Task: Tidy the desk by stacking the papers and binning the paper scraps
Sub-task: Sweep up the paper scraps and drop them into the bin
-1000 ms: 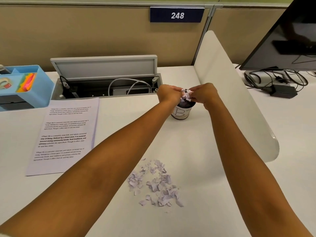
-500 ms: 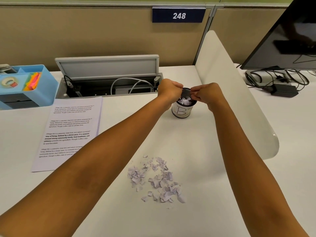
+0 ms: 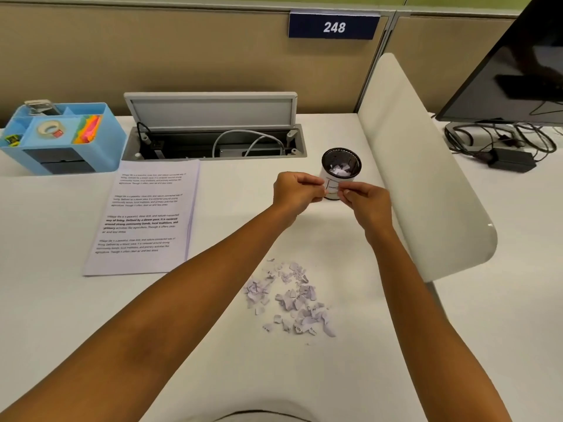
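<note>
A small black mesh bin [image 3: 338, 156] with a white label stands at the back of the desk and has white scraps [image 3: 341, 171] inside. My left hand [image 3: 297, 191] and my right hand [image 3: 367, 199] hover just in front of it, fingertips pinched together and almost touching each other. No scrap shows between the fingers. A pile of several pale paper scraps [image 3: 289, 300] lies on the desk between my forearms. A neat stack of printed papers [image 3: 146, 217] lies to the left.
A blue desk organiser [image 3: 61, 138] with tape and sticky notes sits at the far left. Behind the papers is an open cable tray [image 3: 213, 141]. A white divider panel [image 3: 420, 184] stands right of the bin, with a monitor [image 3: 518, 71] and a power adapter [image 3: 511, 159] beyond.
Both hands held scraps over the bin's mouth, let them fall in, and have drawn back toward me to just in front of the bin.
</note>
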`<state>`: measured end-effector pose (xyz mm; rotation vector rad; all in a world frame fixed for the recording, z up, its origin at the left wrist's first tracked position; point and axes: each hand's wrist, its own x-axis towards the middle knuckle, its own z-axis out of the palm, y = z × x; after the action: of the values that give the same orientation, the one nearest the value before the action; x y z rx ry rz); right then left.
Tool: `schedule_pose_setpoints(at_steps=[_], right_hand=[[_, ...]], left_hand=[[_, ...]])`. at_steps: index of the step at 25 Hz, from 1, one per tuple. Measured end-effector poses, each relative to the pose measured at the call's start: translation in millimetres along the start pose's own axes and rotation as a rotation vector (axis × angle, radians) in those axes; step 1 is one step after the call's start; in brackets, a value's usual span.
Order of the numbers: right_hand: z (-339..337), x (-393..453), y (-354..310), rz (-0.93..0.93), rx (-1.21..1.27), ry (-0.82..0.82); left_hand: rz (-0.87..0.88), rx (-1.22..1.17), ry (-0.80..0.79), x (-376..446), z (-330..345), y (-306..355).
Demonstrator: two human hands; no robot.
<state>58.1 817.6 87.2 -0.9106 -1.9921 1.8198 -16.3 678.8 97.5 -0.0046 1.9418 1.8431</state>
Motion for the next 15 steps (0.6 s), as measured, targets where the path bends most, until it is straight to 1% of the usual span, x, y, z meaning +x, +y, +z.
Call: schedule_pose_setpoints(at_steps=[5, 8, 11, 13, 15], right_hand=[[10.9, -54.9, 38.1, 0.019, -0.104, -0.069], [17.7, -91.1, 62.6, 0.037, -0.207, -0.126], [19.9, -124.2, 80.6, -0.078, -0.395, -0.113], [18.2, -141.8, 89.6, -0.149, -0.467, -0.102], [18.5, -154.5, 96.3, -0.163, -0.536, -0.145]], left_hand=[[-0.028, 0.154, -0.016, -35.5, -19.3, -38.5], [0.085, 0.411, -0.026, -57.0, -40.0, -63.0], [0.232, 0.618, -0.013, -77.4, -67.1, -87.0], [0.263, 0.75, -0.066, -89.6, -87.0, -104.7], [0.272, 0.862, -0.106, -101.3, -104.4, -123.6]])
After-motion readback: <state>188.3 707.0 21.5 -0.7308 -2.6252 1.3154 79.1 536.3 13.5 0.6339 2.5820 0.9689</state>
